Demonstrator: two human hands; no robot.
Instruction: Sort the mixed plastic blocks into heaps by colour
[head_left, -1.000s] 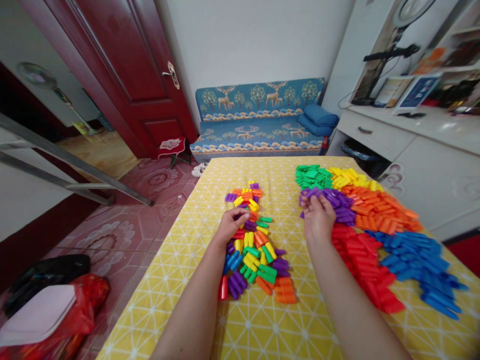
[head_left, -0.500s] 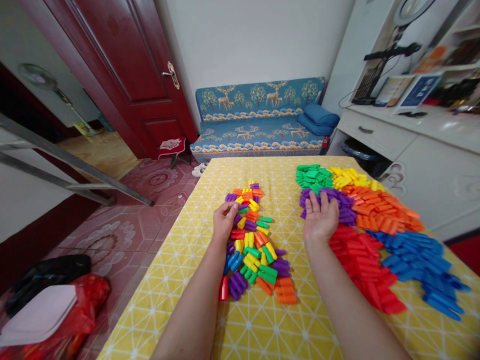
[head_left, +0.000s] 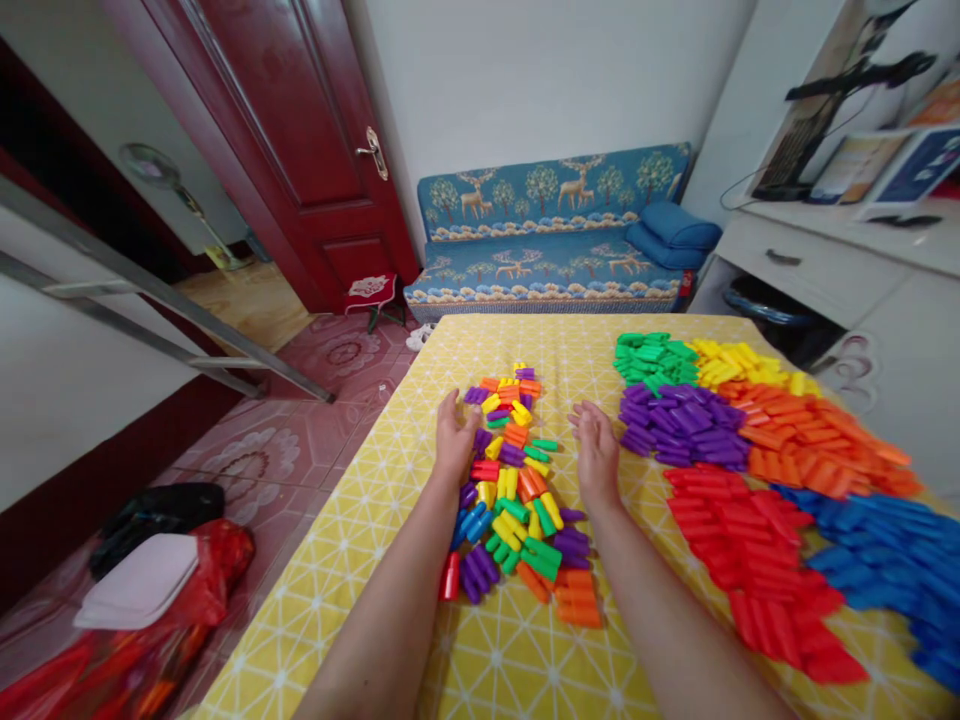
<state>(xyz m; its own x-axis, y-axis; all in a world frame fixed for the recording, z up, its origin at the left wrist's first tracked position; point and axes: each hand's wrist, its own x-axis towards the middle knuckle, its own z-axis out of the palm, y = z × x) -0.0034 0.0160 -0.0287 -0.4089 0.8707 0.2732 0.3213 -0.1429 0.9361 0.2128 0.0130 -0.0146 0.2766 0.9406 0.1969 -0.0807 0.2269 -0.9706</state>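
A mixed heap of small plastic pieces [head_left: 510, 485], in several colours, lies mid-table. My left hand [head_left: 454, 440] is at the heap's left edge, fingers apart, holding nothing. On the heap's right, my right hand [head_left: 598, 455] hovers open with no piece in it. Sorted piles lie further right: green [head_left: 655, 360], purple [head_left: 684, 425], yellow [head_left: 746, 366], orange [head_left: 821, 440], red [head_left: 757, 560] and blue [head_left: 885, 560].
The pieces lie on a yellow patterned tablecloth [head_left: 300, 640]. Beyond the table is a blue sofa [head_left: 551, 265]. A white cabinet [head_left: 892, 310] stands at right, a metal ladder [head_left: 165, 325] at left. Bags [head_left: 225, 570] lie on the floor.
My right hand has moved left from the purple pile to the mixed heap. My left hand's fingers have spread from a pinch near a yellow piece. The camera view has shifted slightly.
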